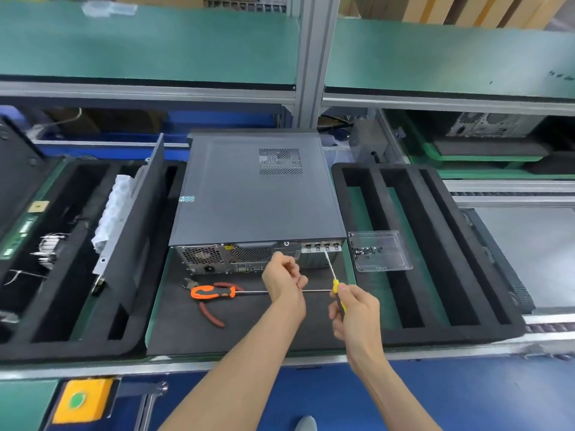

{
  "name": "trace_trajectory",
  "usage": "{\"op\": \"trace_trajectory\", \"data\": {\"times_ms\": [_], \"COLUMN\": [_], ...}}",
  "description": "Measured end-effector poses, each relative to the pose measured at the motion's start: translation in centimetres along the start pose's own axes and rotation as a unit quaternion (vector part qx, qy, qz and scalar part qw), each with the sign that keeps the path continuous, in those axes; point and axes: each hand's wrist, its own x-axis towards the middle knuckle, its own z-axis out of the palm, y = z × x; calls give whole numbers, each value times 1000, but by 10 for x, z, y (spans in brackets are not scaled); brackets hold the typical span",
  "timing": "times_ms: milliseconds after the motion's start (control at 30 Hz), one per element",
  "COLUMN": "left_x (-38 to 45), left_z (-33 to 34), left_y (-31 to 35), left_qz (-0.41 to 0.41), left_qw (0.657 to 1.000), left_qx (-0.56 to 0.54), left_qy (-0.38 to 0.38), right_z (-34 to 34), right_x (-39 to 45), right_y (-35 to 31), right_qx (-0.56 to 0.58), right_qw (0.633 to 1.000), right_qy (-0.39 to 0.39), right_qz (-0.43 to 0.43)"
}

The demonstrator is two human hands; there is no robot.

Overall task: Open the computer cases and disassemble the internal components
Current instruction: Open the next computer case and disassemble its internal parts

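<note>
A dark grey computer case (249,194) lies flat on the bench, its rear panel facing me and its lid closed. My right hand (354,309) grips a yellow-handled screwdriver (334,283); the tip meets the expansion-slot bracket (322,247) at the case's rear right. My left hand (284,276) hovers in front of the rear panel with its fingers curled; whether it pinches something small cannot be seen.
An orange-handled screwdriver (214,291) and red-handled pliers (211,315) lie in front of the case. A clear tray (381,269) with several screws sits at the right. Black foam trays (435,244) flank the case; the left one (71,250) holds a leaning panel and parts.
</note>
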Motion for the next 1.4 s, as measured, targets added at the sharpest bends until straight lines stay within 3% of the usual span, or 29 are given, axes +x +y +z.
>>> {"op": "trace_trajectory", "data": {"times_ms": [133, 400, 1133, 1400], "left_x": [8, 33, 38, 31], "left_z": [-44, -85, -103, -100], "left_y": [22, 96, 116, 119], "left_qz": [-36, 14, 15, 13], "left_qw": [992, 997, 995, 994], "left_qx": [-89, 43, 91, 98], "left_qy": [-84, -61, -28, -34], "right_z": [38, 135, 181, 183], "right_x": [-5, -24, -42, -40], "right_y": [-1, 8, 20, 24], "right_qx": [-16, -24, -20, -93], "right_qw": [998, 984, 986, 989], "right_qy": [-61, -158, -136, -106], "right_qz": [16, 81, 92, 51]}}
